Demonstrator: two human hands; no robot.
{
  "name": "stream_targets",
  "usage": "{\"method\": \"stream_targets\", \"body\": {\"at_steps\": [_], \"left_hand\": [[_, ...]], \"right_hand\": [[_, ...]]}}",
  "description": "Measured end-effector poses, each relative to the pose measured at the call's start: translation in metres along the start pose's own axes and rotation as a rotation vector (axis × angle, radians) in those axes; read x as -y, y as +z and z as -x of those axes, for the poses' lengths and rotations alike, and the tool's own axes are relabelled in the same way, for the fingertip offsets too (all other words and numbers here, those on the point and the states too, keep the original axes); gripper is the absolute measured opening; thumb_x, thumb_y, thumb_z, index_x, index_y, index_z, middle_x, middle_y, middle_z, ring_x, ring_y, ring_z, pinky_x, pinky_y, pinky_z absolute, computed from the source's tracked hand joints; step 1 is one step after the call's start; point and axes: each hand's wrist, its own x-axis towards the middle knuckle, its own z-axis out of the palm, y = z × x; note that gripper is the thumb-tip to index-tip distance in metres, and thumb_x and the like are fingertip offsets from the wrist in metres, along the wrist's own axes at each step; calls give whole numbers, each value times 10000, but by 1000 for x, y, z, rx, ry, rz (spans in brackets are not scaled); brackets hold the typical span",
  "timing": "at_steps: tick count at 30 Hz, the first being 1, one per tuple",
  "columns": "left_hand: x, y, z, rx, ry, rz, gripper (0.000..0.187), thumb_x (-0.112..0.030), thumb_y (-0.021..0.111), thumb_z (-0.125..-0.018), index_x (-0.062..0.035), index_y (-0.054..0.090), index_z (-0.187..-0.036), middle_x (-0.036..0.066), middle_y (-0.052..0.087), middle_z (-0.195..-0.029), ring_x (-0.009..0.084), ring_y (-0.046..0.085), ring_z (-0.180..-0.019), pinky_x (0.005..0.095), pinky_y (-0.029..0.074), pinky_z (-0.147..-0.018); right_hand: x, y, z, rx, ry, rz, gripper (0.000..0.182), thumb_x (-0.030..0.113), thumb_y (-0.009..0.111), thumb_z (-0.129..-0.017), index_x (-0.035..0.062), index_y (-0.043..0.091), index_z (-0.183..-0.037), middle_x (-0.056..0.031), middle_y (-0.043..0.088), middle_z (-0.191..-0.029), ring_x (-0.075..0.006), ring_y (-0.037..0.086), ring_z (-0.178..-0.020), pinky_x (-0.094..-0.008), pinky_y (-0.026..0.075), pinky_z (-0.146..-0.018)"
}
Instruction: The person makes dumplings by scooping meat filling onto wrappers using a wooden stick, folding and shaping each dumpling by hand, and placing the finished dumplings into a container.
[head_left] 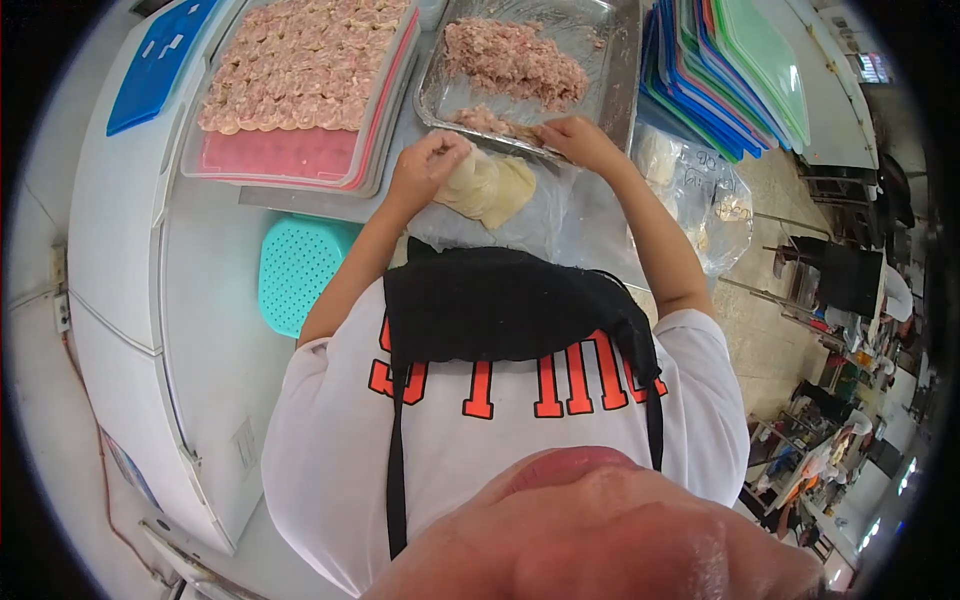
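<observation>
Item: wrapper stack point(490, 185), long axis toward my lower right; my left hand point(425, 165) pinched a wrapper, right hand point(580, 140) curled at meat tray point(625, 70).

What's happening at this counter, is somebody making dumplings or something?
It looks that way. A person in a black apron stands at a white counter. The left hand is on a stack of pale dough wrappers, and the right hand reaches into the near edge of a metal tray of minced filling. To the left, a plastic tray is mostly filled with finished pieces.
</observation>
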Motion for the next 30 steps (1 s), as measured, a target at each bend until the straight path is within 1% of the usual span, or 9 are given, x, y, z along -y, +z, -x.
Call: {"method": "stream_targets", "body": {"at_steps": [2, 3, 5, 8, 14, 18, 21, 24, 30], "left_hand": [[2, -1, -8, -71, -382, 643, 186, -160, 593, -914, -18, 598, -1033, 88, 642, -980, 186, 610, -918, 322, 489, -837], [0, -2, -12, -70, -378, 647, 186, -160, 593, -914, -18, 598, -1033, 88, 642, -980, 186, 610, -918, 322, 489, -837], [-6, -4, -24, 12, -481, 1314, 270, -210, 551, -946, -37, 540, -1153, 69, 627, -1031, 199, 621, -952, 328, 505, -835], [-34, 3, -39, -123, -410, 983, 311, -205, 516, -957, -24, 494, -1210, 96, 601, -1110, 221, 607, -1010, 343, 493, -893], [-58, 27, -92, -264, -439, 1276, 398, -258, 461, -979, 25, 460, -1258, 152, 552, -1229, 269, 546, -1133, 389, 434, -986], [-67, 33, -119, -334, -262, 1585, 504, -366, 403, -988, 35, 425, -1292, 162, 521, -1274, 294, 517, -1173, 413, 401, -1024], [-43, 31, -122, -319, -288, 1576, 703, -528, 348, -947, 49, 351, -1349, 228, 432, -1344, 369, 427, -1251, 483, 334, -1073], [-34, 31, -124, -369, -263, 1526, 631, -465, 382, -959, 52, 378, -1321, 228, 457, -1321, 372, 448, -1233, 496, 343, -1064], [-22, 50, -138, -301, -282, 1460, 372, -228, 467, -948, 53, 466, -1191, 211, 539, -1210, 359, 523, -1140, 496, 415, -1004]], "right_hand": [[-2, -3, 7, -14, 66, -113, 378, 363, 509, -929, 40, 686, -843, -101, 584, -615, -213, 559, -567, -355, 443, -560], [3, -6, 12, -31, 135, -236, 389, 375, 514, -934, 39, 690, -849, -58, 532, -559, -149, 504, -527, -318, 408, -522], [10, -20, 20, -20, 190, -362, 384, 368, 501, -951, 38, 688, -888, -11, 513, -576, -102, 430, -515, -271, 348, -494], [17, -24, 26, -94, 196, -638, 392, 380, 499, -959, 38, 688, -938, 47, 458, -579, -45, 340, -500, -217, 263, -461], [67, -40, 35, -210, 232, -883, 370, 375, 518, -955, 46, 686, -959, 53, 451, -602, -42, 376, -528, -206, 276, -469], [43, -19, 33, -233, 131, -595, 355, 347, 537, -943, 63, 659, -1118, -10, 531, -622, -130, 514, -598, -276, 411, -563], [54, -52, 53, -233, 156, -39, 305, 303, 566, -910, 121, 644, -1142, -162, 631, -790, -360, 631, -796, -445, 471, -715], [59, -71, 69, -347, 84, 374, 258, 291, 567, -901, 116, 655, -1068, -149, 633, -805, -357, 626, -786, -457, 484, -703], [36, -34, 31, -624, -163, 316, 188, 275, 568, -895, 148, 637, -1015, -110, 641, -815, -331, 631, -698, -448, 500, -575]]}}
